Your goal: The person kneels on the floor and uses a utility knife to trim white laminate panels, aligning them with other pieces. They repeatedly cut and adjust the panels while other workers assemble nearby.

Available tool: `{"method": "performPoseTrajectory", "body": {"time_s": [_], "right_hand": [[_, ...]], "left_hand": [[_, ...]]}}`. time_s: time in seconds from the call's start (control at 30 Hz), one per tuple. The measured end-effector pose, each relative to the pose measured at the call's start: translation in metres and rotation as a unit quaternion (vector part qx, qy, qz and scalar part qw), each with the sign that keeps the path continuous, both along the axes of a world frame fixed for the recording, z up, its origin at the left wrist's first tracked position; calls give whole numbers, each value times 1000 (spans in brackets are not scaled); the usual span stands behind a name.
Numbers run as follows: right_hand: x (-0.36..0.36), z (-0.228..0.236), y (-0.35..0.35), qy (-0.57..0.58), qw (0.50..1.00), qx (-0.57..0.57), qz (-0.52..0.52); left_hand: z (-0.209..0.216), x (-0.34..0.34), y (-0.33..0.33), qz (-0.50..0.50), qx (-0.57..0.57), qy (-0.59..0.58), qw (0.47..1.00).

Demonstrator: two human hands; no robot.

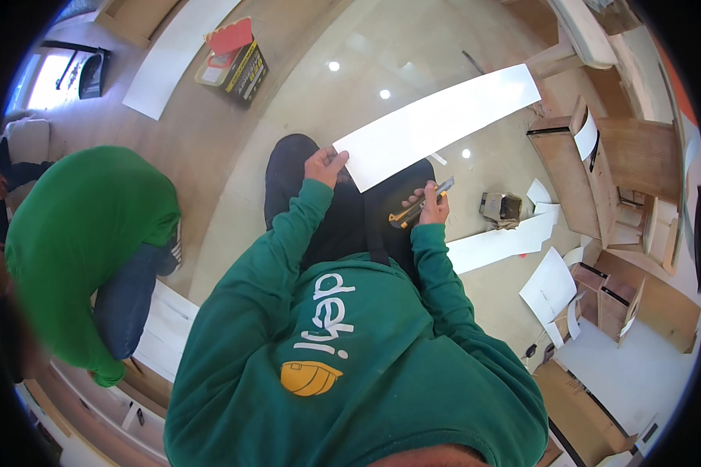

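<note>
My left hand [326, 166] pinches the near left corner of a long white sheet strip [444, 121], thumb on top. The strip reaches away to the far right, over my knees and the floor. In my right hand [435, 208] is a yellow and grey utility knife [413, 213], its blade end pointing up and to the right. The knife is held apart from the strip, just below its near edge. A second white strip [502, 243] lies on the floor to the right of my right hand.
A small open cardboard box [500, 208] stands right of the knife. Wooden drawer units [572, 167] and white offcuts [549, 288] lie along the right. A black and yellow container [245, 71] stands far left. At left, a person in a green top [86, 233] bends over.
</note>
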State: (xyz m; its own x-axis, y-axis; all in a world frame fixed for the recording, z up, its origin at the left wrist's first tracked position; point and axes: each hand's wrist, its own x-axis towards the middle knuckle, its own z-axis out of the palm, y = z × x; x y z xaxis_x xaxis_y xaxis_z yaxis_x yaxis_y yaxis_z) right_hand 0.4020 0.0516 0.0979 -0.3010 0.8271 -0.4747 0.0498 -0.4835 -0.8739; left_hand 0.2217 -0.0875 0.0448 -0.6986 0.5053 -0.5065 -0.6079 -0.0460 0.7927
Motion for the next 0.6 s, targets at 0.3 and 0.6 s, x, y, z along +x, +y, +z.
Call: {"method": "performPoseTrajectory", "body": {"time_s": [0.3, 0.6], "right_hand": [[-57, 89, -8, -169, 926, 15, 336], [-135, 92, -23, -376, 732, 149, 549]], "left_hand": [[-5, 2, -8, -25, -9, -4, 1000], [26, -10, -12, -54, -87, -16, 995]]}}
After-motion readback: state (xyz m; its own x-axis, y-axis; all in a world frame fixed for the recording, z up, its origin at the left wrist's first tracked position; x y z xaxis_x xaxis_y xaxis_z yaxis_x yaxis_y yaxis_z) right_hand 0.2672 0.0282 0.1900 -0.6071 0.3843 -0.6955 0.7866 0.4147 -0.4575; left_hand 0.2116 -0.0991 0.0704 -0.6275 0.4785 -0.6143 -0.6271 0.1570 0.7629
